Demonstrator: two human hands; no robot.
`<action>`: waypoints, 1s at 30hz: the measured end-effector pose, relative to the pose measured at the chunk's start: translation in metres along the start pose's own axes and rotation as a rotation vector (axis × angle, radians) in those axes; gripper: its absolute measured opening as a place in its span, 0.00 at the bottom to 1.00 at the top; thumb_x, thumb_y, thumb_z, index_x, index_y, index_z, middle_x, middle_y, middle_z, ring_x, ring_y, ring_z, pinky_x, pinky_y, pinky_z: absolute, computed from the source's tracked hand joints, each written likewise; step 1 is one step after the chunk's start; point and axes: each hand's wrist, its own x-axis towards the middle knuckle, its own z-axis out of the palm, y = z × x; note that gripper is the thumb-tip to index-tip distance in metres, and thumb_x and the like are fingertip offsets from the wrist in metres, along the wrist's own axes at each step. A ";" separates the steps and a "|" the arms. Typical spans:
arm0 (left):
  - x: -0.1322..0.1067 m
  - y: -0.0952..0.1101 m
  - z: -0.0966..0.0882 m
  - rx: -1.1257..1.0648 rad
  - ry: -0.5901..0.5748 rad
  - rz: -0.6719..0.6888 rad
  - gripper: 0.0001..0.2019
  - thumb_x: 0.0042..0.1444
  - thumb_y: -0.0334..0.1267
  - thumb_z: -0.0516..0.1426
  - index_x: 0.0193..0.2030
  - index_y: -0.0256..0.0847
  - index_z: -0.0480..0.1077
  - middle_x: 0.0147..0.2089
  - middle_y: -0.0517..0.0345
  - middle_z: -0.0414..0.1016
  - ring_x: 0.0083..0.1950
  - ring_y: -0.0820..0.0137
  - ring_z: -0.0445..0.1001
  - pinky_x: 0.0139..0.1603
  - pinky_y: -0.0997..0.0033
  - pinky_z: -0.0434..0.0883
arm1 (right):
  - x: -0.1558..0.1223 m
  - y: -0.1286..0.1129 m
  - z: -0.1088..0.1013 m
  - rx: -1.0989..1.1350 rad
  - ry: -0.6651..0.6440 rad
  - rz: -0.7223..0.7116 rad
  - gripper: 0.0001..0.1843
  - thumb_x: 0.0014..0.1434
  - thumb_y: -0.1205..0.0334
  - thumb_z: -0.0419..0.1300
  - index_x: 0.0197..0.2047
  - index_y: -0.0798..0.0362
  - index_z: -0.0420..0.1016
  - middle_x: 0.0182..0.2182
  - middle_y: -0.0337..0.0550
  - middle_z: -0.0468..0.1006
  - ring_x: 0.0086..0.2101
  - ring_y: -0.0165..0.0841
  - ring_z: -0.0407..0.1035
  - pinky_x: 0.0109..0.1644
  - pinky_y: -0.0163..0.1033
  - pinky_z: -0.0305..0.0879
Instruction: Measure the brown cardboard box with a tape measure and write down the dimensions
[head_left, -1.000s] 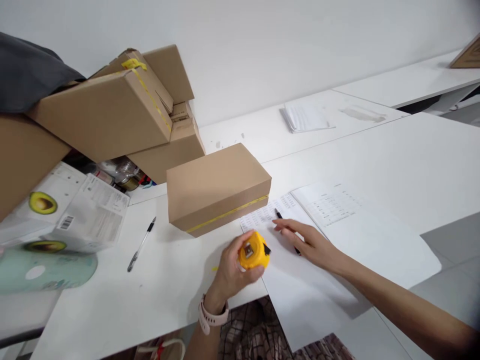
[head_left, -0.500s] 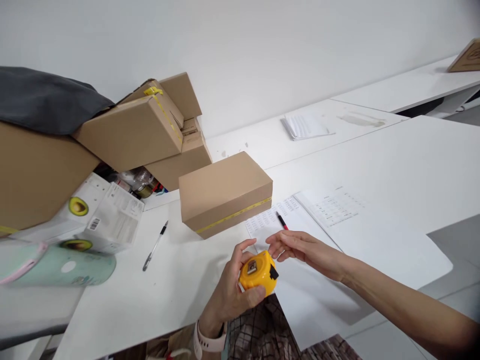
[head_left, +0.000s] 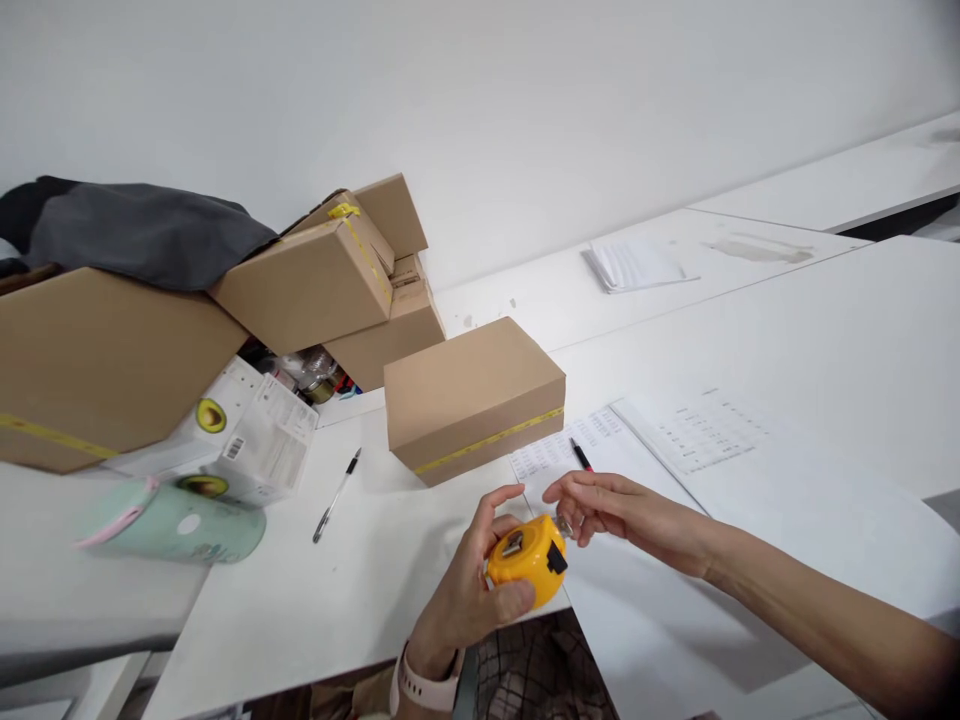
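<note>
My left hand [head_left: 480,585] is wrapped around a yellow tape measure [head_left: 521,570] with a black lock button, held above the front edge of the white table. The thumb lies along its near side and the index finger stands away from it. At the right side of the case, my right hand [head_left: 611,510] has its fingers curled against the small metal end hook [head_left: 564,526]. A closed cardboard box [head_left: 476,395] with a yellow strip along its side sits on the table beyond my hands.
Printed sheets [head_left: 705,440] and a black and red pen [head_left: 580,455] lie to the right of the box. On the left are a clear pen [head_left: 336,495], a mint-green pouch [head_left: 187,525], an avocado-print carton [head_left: 262,440] and stacked cardboard boxes [head_left: 307,290]. A paper stack [head_left: 637,265] lies further back.
My right fingers have come to the tape measure's end, where the metal hook now shows. The tape measure has tilted slightly in my left hand. The view has shifted left.
</note>
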 end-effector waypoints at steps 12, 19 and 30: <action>-0.004 0.082 -0.128 0.064 0.555 0.276 0.32 0.51 0.49 0.63 0.61 0.39 0.65 0.38 0.53 0.79 0.28 0.68 0.74 0.25 0.72 0.71 | 0.054 -0.111 -0.078 0.104 0.471 -0.449 0.14 0.49 0.58 0.74 0.29 0.53 0.72 0.26 0.36 0.65 0.26 0.25 0.56 0.28 0.33 0.59; 0.027 0.098 -0.201 -0.059 0.708 0.182 0.23 0.46 0.47 0.66 0.46 0.36 0.72 0.34 0.57 0.79 0.23 0.71 0.73 0.25 0.70 0.76 | 0.140 -0.118 -0.074 -0.095 0.659 -0.398 0.11 0.55 0.64 0.67 0.29 0.52 0.67 0.24 0.35 0.66 0.26 0.26 0.59 0.30 0.33 0.60; 0.037 0.083 -0.209 -0.086 0.677 0.145 0.24 0.48 0.50 0.66 0.47 0.36 0.73 0.33 0.56 0.79 0.22 0.73 0.71 0.24 0.70 0.74 | 0.152 -0.093 -0.080 -0.317 0.590 -0.169 0.30 0.54 0.32 0.62 0.43 0.52 0.77 0.45 0.50 0.81 0.40 0.41 0.74 0.36 0.39 0.68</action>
